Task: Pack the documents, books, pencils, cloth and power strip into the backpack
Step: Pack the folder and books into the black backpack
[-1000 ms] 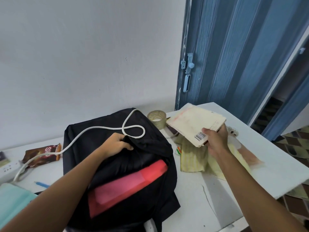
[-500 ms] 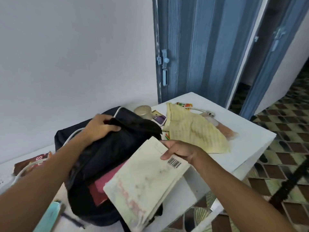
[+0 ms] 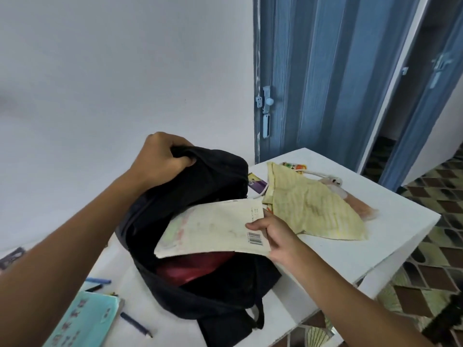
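Left hand (image 3: 160,156) grips the backpack (image 3: 200,246) top flap, lifted to keep the mouth open. Right hand (image 3: 273,234) pinches a book (image 3: 213,226) by its barcode corner, angled half into the opening (red item beneath). Cloth (image 3: 313,209), pencils (image 3: 135,324) on table (image 3: 375,246), unpacked.

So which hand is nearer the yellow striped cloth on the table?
Right. The right hand, gripping the cream book, sits beside the cloth; the left hand grips the backpack top, farther away.
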Available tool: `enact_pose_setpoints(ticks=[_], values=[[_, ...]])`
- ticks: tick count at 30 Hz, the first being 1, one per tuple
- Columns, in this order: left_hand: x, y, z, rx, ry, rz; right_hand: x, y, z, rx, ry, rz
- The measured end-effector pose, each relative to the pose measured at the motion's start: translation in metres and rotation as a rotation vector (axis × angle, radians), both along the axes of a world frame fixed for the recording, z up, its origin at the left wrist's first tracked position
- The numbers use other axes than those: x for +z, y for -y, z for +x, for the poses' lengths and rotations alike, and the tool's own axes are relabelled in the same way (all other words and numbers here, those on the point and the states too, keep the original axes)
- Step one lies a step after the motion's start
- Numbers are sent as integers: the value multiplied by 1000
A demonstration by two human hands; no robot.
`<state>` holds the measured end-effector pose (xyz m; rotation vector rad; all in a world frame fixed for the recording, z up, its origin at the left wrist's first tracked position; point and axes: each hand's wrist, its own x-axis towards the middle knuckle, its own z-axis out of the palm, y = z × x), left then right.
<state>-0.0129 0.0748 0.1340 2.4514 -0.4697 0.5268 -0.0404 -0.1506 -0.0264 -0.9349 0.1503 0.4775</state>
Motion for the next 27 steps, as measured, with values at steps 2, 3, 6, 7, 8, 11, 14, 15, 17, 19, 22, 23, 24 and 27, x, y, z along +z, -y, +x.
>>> enact_pose_setpoints(ticks=[2,3,6,7,8,11,14,15,17,19,22,23,24,27], values=[[3,-1,-1,-2,-1,-13,6,-8,2,-55,-11,19],[3,-2,-2,-1,-2,-21,7,-14,5,-99,-24,22],[3,-2,-4,-7,-10,-42,3,-43,13,-257,-58,27],[2,-1,-4,-12,-17,-49,-1,-55,17,-304,-64,39],[1,0,-5,-17,-24,-53,-4,-67,21,-337,-70,58],[-2,3,-8,-29,-37,-61,-7,-98,35,-291,-104,196],[-4,0,-12,-37,-46,-75,-2,-118,48,-143,-131,-11],[-5,0,-13,-45,-55,-77,-3,-121,53,-133,-107,-160],[-7,-3,-15,-43,-68,-79,-5,-132,60,-150,-92,-382],[-7,-6,-17,-39,-70,-79,-8,-137,68,-179,-117,-345],[-10,-7,-17,-40,-73,-85,-11,-140,73,-267,-201,-94],[-11,-7,-17,-37,-72,-89,-13,-141,75,-269,-198,-61],[-13,-8,-16,-34,-71,-91,-12,-142,75,-266,-188,-71],[-18,-12,-13,-16,-88,-103,-8,-141,72,-198,-104,-204]])
